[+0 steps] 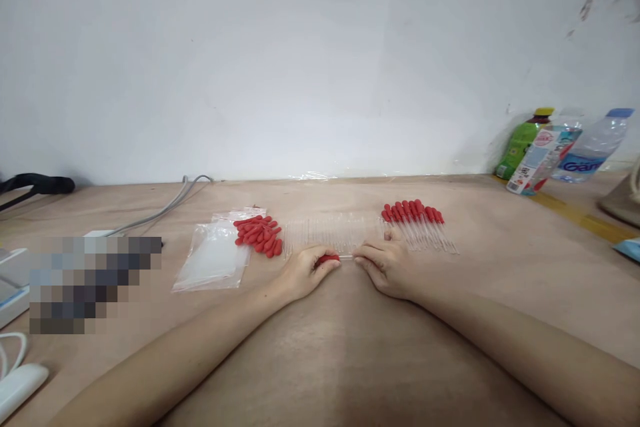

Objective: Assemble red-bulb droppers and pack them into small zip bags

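Bare hands (306, 272) and forearms (200, 350), the left forearm with perhaps 1 small mole (265, 295).

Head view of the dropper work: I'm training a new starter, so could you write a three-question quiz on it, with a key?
1. Multiple choice: what does the left hand grip?
A) a drink bottle
B) a red dropper bulb
C) a power cable

2. True or false: a row of clear tubes lies between the loose red bulbs and the assembled droppers.

3. Fill in the word: the fingertips of the right hand hold the end of a single clear ____.

Key: 1. B; 2. True; 3. tube
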Demonstrator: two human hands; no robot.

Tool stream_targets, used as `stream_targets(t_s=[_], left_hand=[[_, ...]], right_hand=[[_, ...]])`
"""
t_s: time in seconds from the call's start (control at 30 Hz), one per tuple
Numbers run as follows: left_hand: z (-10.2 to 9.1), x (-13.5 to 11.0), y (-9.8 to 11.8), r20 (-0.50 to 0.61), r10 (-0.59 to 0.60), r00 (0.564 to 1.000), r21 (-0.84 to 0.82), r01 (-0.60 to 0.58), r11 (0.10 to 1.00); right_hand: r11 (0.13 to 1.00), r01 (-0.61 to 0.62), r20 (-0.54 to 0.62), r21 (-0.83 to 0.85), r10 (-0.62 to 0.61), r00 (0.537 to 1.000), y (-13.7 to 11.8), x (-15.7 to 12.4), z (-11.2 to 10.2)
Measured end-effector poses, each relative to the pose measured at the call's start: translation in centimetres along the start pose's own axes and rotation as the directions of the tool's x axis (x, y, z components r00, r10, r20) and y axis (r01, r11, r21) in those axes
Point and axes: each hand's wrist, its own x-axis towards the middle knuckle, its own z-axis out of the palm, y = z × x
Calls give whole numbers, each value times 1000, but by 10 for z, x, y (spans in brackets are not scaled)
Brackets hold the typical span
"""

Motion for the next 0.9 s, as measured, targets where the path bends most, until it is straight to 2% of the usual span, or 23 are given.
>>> stream_targets(t_s=[0.23, 0.47, 0.57, 0.67, 0.77, 0.83, 0.9], left_hand=[[0, 0, 3, 22, 10, 1000, 18, -11, 1000], [-1, 0, 2, 40, 51, 998, -8, -51, 999], [-2, 0, 4, 38, 26, 999, -8, -26, 1000], [-2, 0, 4, 19, 30, 999, -3, -30, 1000], [-4, -2, 2, -49, 12, 999, 14, -11, 1000], [-5, -4, 0, -114, -14, 993, 31, 18, 999], [-6, -6, -2, -136, -22, 990, 39, 28, 999]], right_hand=[[999, -40, 48, -3, 40, 998, -4, 3, 7], [993, -116, 211, 30, 107, 972, -8, 7, 7], [991, -131, 242, 36, 119, 963, -10, 8, 2], [996, -85, 242, -1, 83, 967, -11, 9, -7], [996, -68, 242, -60, 81, 967, -7, 11, -20], [984, -148, 207, -100, 166, 964, 2, 12, -27], [937, -322, 127, -133, 338, 933, 16, 14, -33]])
